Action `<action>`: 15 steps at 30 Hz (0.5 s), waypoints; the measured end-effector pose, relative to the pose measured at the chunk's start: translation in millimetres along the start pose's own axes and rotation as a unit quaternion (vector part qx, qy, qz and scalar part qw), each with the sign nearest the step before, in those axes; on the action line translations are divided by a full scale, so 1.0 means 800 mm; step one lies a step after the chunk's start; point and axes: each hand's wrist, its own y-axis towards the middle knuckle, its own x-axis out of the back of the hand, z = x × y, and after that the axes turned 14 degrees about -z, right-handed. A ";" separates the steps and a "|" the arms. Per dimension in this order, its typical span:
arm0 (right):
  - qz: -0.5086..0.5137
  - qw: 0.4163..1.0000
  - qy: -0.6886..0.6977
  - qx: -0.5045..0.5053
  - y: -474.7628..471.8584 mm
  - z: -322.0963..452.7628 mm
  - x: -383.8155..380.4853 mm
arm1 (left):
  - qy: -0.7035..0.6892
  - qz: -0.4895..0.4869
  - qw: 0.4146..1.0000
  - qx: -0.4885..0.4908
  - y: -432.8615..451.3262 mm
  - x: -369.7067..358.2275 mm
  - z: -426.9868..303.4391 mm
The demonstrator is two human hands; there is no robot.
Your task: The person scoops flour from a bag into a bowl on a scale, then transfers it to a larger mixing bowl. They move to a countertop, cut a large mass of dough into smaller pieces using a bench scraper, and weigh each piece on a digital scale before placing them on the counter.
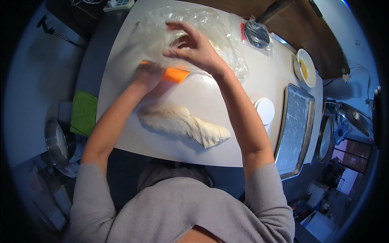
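My left hand, blurred, grips an orange dough scraper on the pale worktop. Its fingers are curled over the scraper's left part. Above it and to the right, my right hand holds nothing, with thumb and fingers spread apart. Under and behind that hand lies a crumpled clear plastic bag covering something pale that I cannot make out. Nearer to me, a long lump of pale dough rests on the worktop, slanting down to the right and touched by neither hand.
To the right lies a greased-looking metal baking tray, beside a white round lid. Behind them stands a white bowl with yellow liquid. A bagged black item lies at the back. A green cloth and a metal bowl are left.
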 end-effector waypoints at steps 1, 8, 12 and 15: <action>-0.015 1.000 -0.016 0.022 -0.017 -0.037 0.011 | -0.048 -0.021 0.999 -0.004 -0.023 0.003 -0.001; -0.148 0.774 -0.609 0.087 -0.153 -0.209 0.101 | -0.143 -0.044 0.986 -0.081 -0.054 -0.004 -0.093; -0.214 0.829 -0.513 0.059 -0.127 -0.198 0.143 | -0.115 -0.033 0.990 -0.070 -0.020 -0.020 -0.155; -0.352 0.867 -0.343 0.087 -0.089 -0.136 0.155 | -0.073 -0.075 0.993 -0.050 0.016 -0.050 -0.186</action>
